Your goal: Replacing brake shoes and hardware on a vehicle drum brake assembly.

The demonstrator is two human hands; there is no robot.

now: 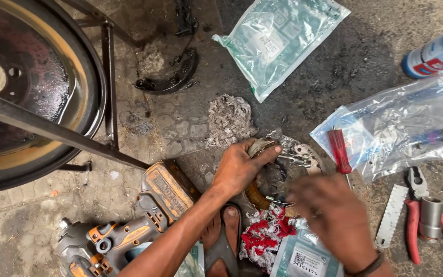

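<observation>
My left hand grips the upper end of a curved, rusty brown brake shoe that stands on the stained pavement. A small metal lever with springs sticks out to the right of its fingers. My right hand is blurred and hovers at the shoe's lower end, its back toward me. Its fingers hide whatever is under them, so I cannot tell whether it holds anything. A red and white rag lies just below the shoe.
A red-handled screwdriver, red pliers, a steel socket and a clear bag lie right. An orange impact wrench and a sandalled foot are below. A wheel drum, a black shoe and a spray can sit farther off.
</observation>
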